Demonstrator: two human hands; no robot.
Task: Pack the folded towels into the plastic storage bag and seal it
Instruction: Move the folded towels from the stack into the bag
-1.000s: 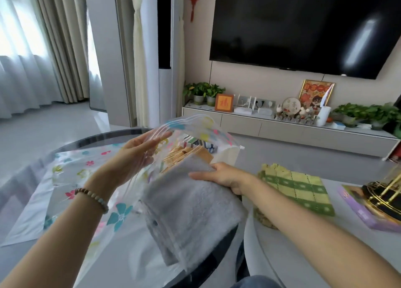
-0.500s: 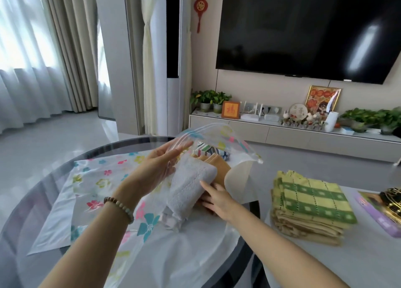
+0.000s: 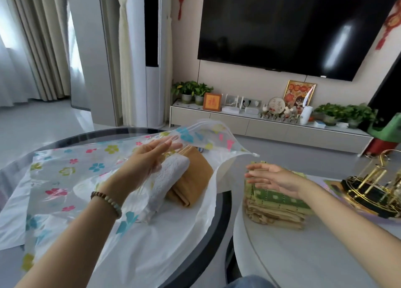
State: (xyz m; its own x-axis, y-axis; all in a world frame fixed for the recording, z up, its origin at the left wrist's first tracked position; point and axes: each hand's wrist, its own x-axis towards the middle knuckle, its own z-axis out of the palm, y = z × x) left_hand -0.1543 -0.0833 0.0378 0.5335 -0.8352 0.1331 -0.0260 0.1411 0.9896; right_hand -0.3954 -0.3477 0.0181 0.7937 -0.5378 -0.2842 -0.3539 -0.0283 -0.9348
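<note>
A clear plastic storage bag (image 3: 65, 179) printed with coloured flowers lies on the round dark-rimmed glass table (image 3: 223, 209), its mouth facing right. My left hand (image 3: 145, 164) holds the bag's upper sheet raised, fingers nearly straight. Inside the mouth lie a pale grey towel (image 3: 173, 168) and, right of it, a folded brown towel (image 3: 195, 179). My right hand (image 3: 275, 179) hovers with fingers spread, holding nothing, just above a stack of green checked and tan towels (image 3: 277, 205) on the white table (image 3: 303, 255).
A gold and black wire rack (image 3: 373, 190) and a purple box stand at the white table's right edge. A narrow gap separates the two tables. Beyond them are a low TV cabinet (image 3: 260, 127) with plants and ornaments, and a wall-mounted TV.
My right hand pushed the grey towel into the bag, let go of it, and has moved right over the green towel stack. My left hand keeps the bag's upper sheet lifted.
</note>
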